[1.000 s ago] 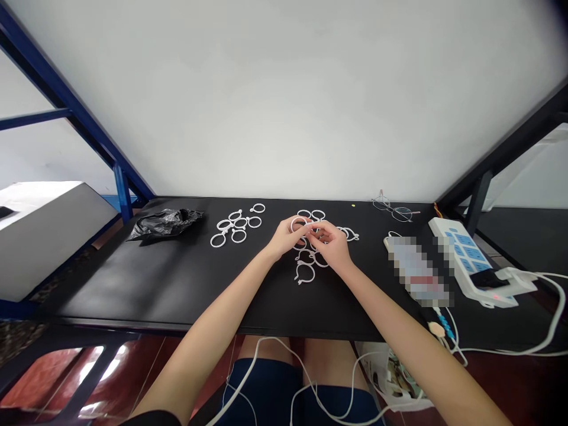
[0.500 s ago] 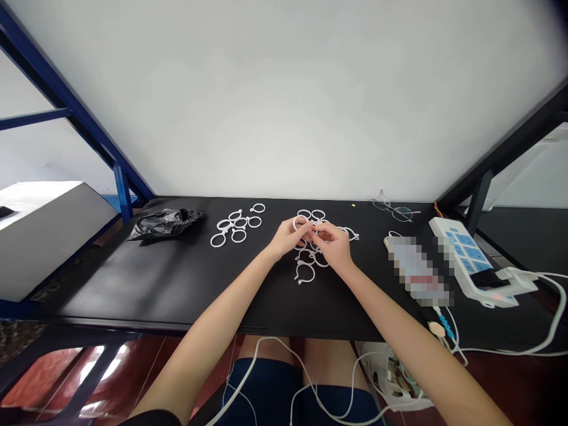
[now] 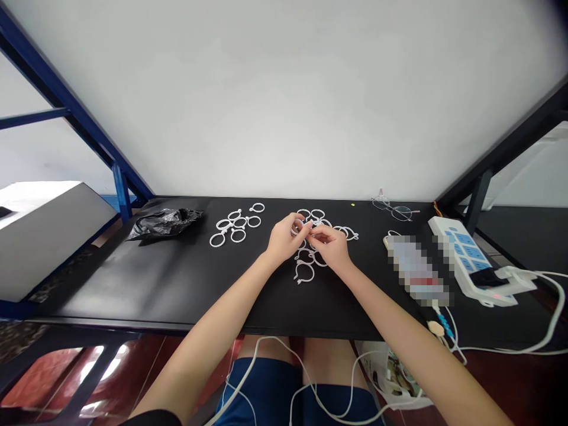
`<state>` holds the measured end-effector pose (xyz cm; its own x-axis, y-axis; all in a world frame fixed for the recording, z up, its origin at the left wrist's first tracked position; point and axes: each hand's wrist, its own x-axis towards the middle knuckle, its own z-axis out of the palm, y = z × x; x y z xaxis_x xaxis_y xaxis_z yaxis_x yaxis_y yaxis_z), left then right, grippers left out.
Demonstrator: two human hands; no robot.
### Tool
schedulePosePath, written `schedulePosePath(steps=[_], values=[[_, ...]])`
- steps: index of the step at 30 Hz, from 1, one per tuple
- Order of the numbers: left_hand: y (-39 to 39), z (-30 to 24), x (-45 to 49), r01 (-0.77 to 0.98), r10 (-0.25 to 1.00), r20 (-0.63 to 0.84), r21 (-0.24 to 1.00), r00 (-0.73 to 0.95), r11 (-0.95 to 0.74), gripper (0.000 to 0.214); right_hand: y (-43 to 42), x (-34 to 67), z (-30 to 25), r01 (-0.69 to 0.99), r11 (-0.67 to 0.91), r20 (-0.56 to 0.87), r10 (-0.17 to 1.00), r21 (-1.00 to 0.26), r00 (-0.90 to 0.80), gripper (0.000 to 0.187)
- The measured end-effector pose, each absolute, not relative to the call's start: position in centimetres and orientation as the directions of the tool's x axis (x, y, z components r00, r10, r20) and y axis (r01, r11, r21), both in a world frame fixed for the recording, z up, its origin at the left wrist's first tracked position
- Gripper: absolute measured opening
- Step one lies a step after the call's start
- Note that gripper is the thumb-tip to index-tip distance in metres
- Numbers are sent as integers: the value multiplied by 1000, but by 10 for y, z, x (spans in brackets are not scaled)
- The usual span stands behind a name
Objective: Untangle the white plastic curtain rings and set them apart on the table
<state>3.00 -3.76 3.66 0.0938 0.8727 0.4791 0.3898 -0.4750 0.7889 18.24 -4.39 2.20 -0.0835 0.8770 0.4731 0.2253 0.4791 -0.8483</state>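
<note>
Have just tipped the white ring (image 3: 299,225) down into the left hand (image 3: 283,238), leaving it mostly hidden instead of showing as a near-full loop 1 second ago. Seem to be pinching it there, above the loose rings (image 3: 312,255) on the table (image 3: 177,284) and well apart from the 7 grouped rings (image 3: 231,229). Cannot tell whether also pinching with the right hand (image 3: 332,244), just beside; probably mid-handling, not yet releasing.

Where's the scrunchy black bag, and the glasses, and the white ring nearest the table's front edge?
Black bag (image 3: 164,225): head view, on its crinkled middle.
Glasses (image 3: 402,213): head view, on the nearer lens.
White ring (image 3: 313,273): head view, on the right side of its band.
</note>
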Motion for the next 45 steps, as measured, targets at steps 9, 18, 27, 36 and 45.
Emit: schedulePosePath(steps=[9,18,27,36,45], values=[[-39,41,25,551,808,583,649,83,-524,29,-53,176,27,262,514,484,858,-817,-172,14],[-39,40,23,571,736,674,580,63,-581,29,-57,176,29,411,599,546,799,-687,-251,12],[-39,38,23,590,701,709,534,78,-606,28,-57,175,29,403,598,523,802,-693,-290,20],[-38,37,24,606,691,718,516,79,-606,28,-59,175,30,398,585,506,811,-707,-293,24],[-38,36,22,607,678,729,499,92,-619,28,-60,174,28,409,609,521,793,-679,-316,17]])
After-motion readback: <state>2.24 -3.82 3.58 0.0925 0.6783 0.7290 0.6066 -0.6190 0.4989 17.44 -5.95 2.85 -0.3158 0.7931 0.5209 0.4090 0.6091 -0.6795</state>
